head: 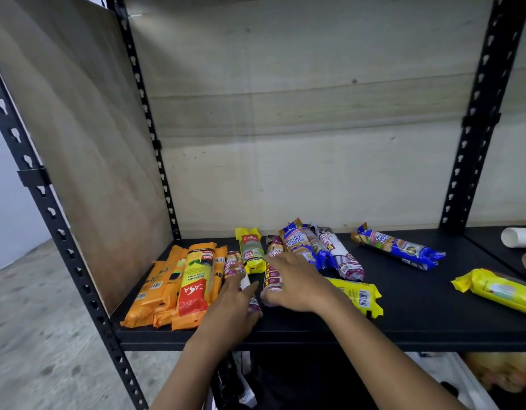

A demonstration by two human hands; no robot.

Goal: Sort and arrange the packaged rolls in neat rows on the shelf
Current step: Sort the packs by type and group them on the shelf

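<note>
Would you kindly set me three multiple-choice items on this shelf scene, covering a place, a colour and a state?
1. The orange packs lie: A at the shelf's left end; B at its right end; C on the floor.
2. The lone roll at back right is: A red; B blue; C green.
3. The left hand and right hand: A hang free; B rest on white-maroon rolls; C hold a box.
A, they lie by the left upright; B, blue wrapper; B, both lie over them.

Dim, top-lit, soft blur, bowed edges
</note>
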